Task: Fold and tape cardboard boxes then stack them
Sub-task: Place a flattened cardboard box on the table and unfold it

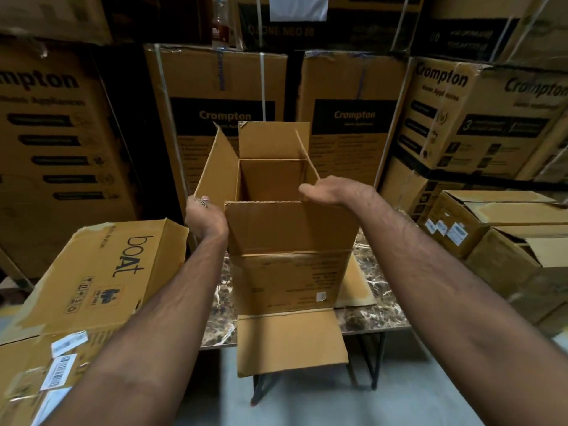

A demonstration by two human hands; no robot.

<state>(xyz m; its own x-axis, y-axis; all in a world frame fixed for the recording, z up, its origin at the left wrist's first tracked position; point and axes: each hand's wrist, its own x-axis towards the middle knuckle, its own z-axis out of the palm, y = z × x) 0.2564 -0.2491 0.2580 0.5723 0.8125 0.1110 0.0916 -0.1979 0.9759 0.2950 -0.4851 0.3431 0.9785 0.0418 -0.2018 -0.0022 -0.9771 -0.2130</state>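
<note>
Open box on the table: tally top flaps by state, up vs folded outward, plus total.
Open box, held by left hand and right hand.
Up: 3 (left, far, right)
Folded outward: 1, near flap
Total: 4

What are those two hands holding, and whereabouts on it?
An open cardboard box, by its top end: the left hand grips the base of the left flap, the right hand grips the right flap's base.
</note>
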